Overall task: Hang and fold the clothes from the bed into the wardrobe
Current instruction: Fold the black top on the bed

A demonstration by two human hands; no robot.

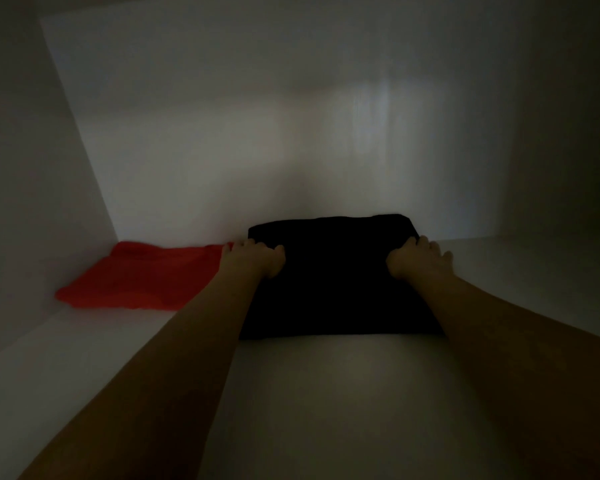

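both arms reach deep into a dim wardrobe shelf (326, 393), and the folded black garment (336, 278) lies flat on it between the two hands, its far edge close to the back wall (257, 133). the left hand (253, 259) grips the garment's left side and the right hand (418, 259) grips its right side; on each, the thumb lies on top of the cloth, inward of the fingers, while the fingers (430, 245) curl over the outer edge, so both hands appear to pinch the fold, though in this light i cannot tell how far the fingertips tuck underneath. a folded red garment (142, 275) lies on the same shelf just outward of the left hand's fingers, touching or nearly touching them. the step in hand looks like seating the black piece in its place. to do it well, keep both grips level so the layers do not shear, slide it back squarely, and keep the left edge from riding onto the red piece. letting go is best done by drawing the fingers straight outward, low along the shelf, so the fold stays closed and no corner lifts.
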